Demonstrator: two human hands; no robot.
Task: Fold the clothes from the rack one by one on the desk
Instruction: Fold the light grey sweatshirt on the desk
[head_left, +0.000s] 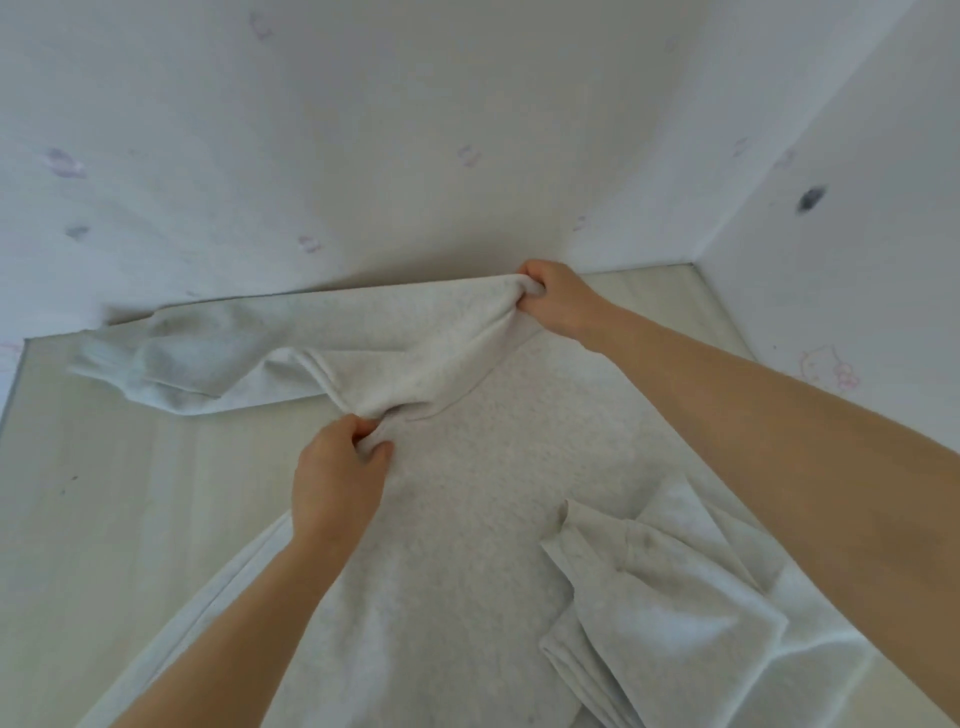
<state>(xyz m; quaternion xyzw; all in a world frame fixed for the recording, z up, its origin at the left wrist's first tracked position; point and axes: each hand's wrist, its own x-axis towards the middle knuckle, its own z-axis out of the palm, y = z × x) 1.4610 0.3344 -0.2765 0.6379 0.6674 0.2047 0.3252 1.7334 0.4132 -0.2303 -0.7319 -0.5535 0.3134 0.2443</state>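
We have a pale grey sweatshirt (467, 519) spread across the desk (104, 519), its body running toward us. It reads as thick fleece: soft, limp, a little heavy, not slippery, so it should crease where we lay it and hold. The best holds look like the seams and fold edges, not the loose middle.

One sleeve (197, 358) stretches out to the left along the wall (363, 156); the other sleeve (649, 597) lies bunched at lower right. Our left hand (337, 478) pinches a fold of cloth near the shoulder, fingers curled round it. Our right hand (556, 301) grips the far edge, the bunched cloth clenched in its curled fingers, lifted slightly off the desk.
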